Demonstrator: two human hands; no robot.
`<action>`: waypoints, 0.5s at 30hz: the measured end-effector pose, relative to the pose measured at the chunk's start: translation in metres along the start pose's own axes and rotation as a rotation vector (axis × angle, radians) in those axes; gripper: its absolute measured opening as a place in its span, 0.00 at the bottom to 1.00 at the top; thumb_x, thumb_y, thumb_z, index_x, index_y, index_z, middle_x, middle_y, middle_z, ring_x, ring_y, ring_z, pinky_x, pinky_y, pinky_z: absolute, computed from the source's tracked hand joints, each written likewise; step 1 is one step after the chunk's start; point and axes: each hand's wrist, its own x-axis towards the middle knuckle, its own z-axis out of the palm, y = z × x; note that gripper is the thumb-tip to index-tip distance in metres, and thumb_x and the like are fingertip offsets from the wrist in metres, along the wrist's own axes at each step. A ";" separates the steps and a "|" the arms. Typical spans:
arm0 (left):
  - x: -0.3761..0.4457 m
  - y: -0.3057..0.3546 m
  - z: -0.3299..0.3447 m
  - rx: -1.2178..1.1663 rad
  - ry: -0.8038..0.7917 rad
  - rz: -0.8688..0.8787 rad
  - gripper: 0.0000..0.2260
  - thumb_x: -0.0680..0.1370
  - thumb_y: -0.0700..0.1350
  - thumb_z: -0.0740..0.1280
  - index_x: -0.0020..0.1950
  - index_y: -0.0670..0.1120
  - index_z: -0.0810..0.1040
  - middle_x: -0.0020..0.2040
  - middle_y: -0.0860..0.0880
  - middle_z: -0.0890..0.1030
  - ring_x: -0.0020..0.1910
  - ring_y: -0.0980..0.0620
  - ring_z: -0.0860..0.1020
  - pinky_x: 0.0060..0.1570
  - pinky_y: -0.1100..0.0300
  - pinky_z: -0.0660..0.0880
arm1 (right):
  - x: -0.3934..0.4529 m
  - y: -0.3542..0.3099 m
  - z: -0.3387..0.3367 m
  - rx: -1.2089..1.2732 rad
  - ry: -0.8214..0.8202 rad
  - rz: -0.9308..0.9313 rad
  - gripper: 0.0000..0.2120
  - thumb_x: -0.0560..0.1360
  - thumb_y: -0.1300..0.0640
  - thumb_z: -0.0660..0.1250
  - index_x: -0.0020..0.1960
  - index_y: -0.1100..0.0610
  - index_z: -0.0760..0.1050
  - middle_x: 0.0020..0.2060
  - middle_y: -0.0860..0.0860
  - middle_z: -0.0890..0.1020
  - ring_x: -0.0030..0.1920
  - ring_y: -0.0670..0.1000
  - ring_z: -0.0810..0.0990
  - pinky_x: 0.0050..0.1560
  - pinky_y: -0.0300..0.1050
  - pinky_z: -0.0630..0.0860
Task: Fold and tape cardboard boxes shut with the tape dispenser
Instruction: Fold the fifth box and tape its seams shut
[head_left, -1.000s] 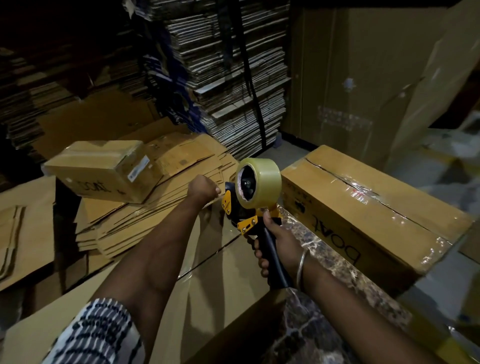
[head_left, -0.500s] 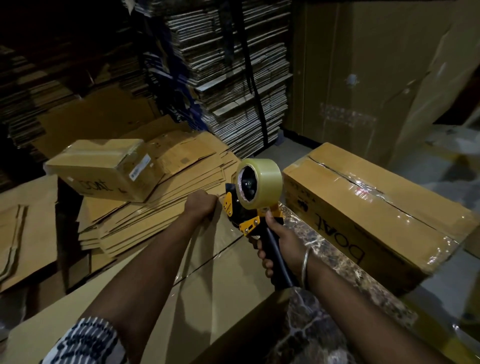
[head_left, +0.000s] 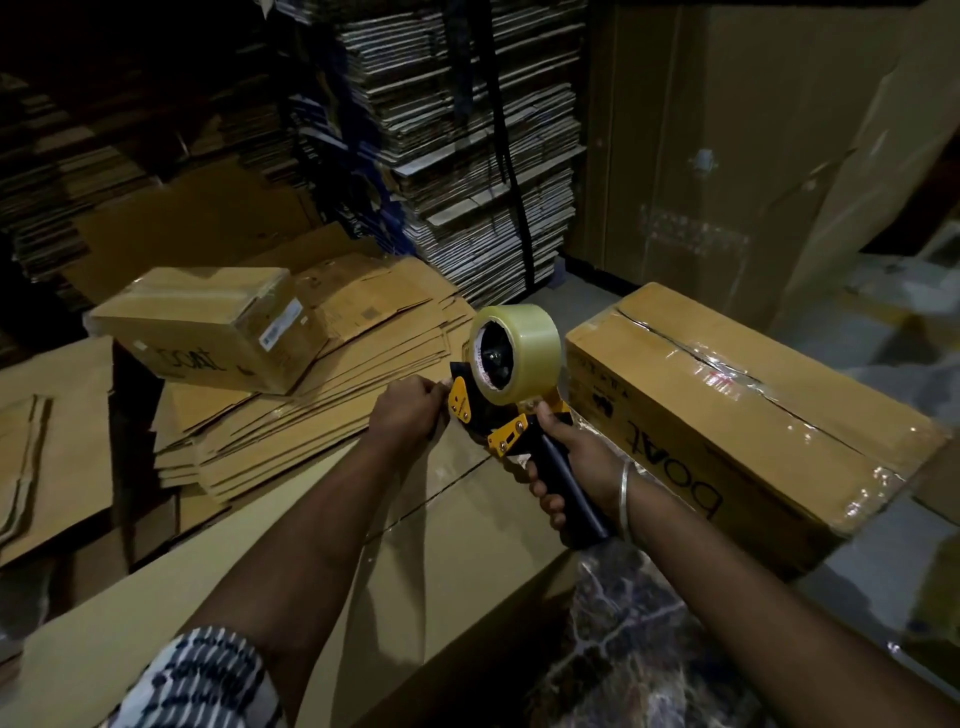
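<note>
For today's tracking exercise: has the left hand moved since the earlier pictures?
Yes. The left hand has moved right, away from the flat cardboard stack, up against the tape dispenser.

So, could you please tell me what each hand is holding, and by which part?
Right hand grips the yellow-and-black tape dispenser by its black handle. Left hand is curled at its front; its hold cannot be told.

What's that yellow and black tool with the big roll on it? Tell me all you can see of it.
It is a tape dispenser: a black frame with yellow plates, a black handle slanting down toward the person, and a large roll of clear tape mounted upright on top. It looks like plastic and metal. The right hand grips the handle, thumb by the yellow plate. Its front sits at the far end of the box being closed, where the left hand is at its nose, fingers curled; what they pinch is hidden.
</note>
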 end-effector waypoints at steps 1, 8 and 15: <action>-0.001 0.000 0.001 0.008 0.007 0.006 0.22 0.82 0.62 0.57 0.42 0.49 0.82 0.37 0.47 0.81 0.39 0.46 0.80 0.46 0.48 0.80 | -0.002 0.003 -0.003 0.002 0.001 0.003 0.34 0.74 0.26 0.54 0.37 0.59 0.70 0.28 0.53 0.71 0.22 0.49 0.67 0.25 0.38 0.65; -0.005 -0.003 0.008 0.048 0.071 0.025 0.22 0.83 0.61 0.56 0.52 0.46 0.81 0.40 0.47 0.79 0.40 0.49 0.77 0.36 0.56 0.71 | -0.037 0.035 -0.036 0.031 -0.081 -0.004 0.35 0.71 0.27 0.58 0.38 0.61 0.73 0.29 0.55 0.71 0.20 0.50 0.68 0.21 0.38 0.67; -0.011 -0.006 0.007 0.105 0.173 0.258 0.17 0.83 0.55 0.61 0.71 0.53 0.73 0.67 0.51 0.76 0.64 0.50 0.73 0.53 0.55 0.72 | -0.045 0.044 -0.038 0.053 -0.073 0.007 0.36 0.72 0.26 0.58 0.39 0.61 0.73 0.30 0.56 0.71 0.20 0.50 0.68 0.21 0.39 0.67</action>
